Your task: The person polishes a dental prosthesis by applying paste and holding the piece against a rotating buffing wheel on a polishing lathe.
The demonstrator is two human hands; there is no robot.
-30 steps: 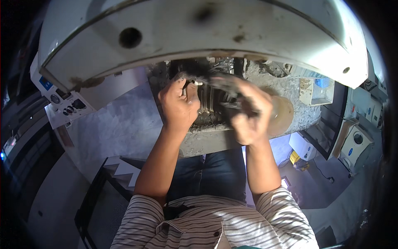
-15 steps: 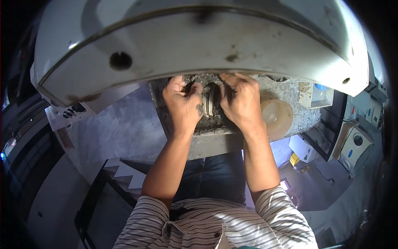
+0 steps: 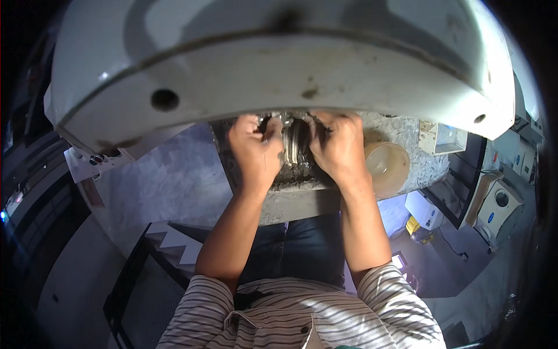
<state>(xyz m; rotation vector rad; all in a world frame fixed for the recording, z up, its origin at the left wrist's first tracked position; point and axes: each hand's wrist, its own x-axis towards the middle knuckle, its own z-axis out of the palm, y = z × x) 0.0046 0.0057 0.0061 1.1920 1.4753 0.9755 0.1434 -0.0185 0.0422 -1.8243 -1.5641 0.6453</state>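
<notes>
My left hand (image 3: 256,152) and my right hand (image 3: 341,145) reach in under the front edge of a large white machine cover (image 3: 279,81). Both have curled fingers, with the thumbs turned inward. Between them is a grooved piece (image 3: 291,149) with pale and dark lengthwise strips, wet and grimy, over dark sludge on a grey worktop (image 3: 302,200). Each hand is closed at the far end of this piece. The cover's edge and motion blur hide the fingertips, so what they grip cannot be made out. Dark grime marks the left hand near the thumb.
Close to my right wrist stands a round translucent tub (image 3: 388,166). Beyond it is a small pale open box (image 3: 444,138). The cover overhangs the far part of the worktop. A control panel with knobs (image 3: 96,160) sits at left, and a black mesh chair (image 3: 145,296) lies lower left.
The cover's edge sits slightly lower in the picture. Both hands keep nearly the same place, with fingers and thumbs shifted a little and more blurred.
</notes>
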